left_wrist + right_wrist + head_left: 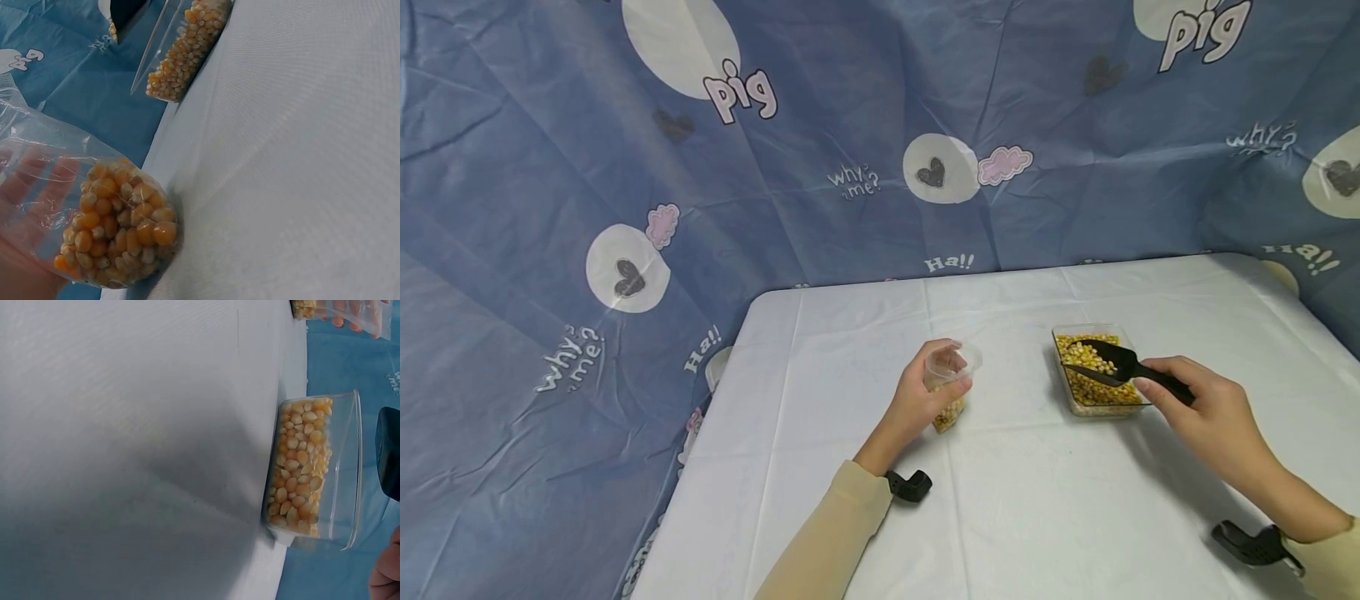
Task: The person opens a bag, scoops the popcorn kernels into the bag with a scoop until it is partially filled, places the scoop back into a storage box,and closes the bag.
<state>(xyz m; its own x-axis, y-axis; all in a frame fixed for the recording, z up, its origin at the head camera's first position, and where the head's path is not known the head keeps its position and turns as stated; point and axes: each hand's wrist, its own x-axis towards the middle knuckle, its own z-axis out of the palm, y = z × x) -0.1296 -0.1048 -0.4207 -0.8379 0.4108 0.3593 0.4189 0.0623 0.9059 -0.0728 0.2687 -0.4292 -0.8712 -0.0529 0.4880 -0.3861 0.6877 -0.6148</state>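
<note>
My left hand (925,393) grips a clear plastic cup (951,383) that stands on the white table (865,500); corn kernels (115,228) fill its bottom part. To the right stands a clear rectangular container (1093,371) full of corn kernels (300,465). My right hand (1198,400) holds the handle of a black scoop (1112,360). The scoop's head lies over the container and carries some kernels. In the right wrist view only an edge of the black scoop (389,453) shows above the container (340,472).
A blue printed cloth (625,208) hangs behind and to the left of the table. The table's left edge runs close to my left forearm (835,533). Black wrist mounts (910,485) show at both sleeves.
</note>
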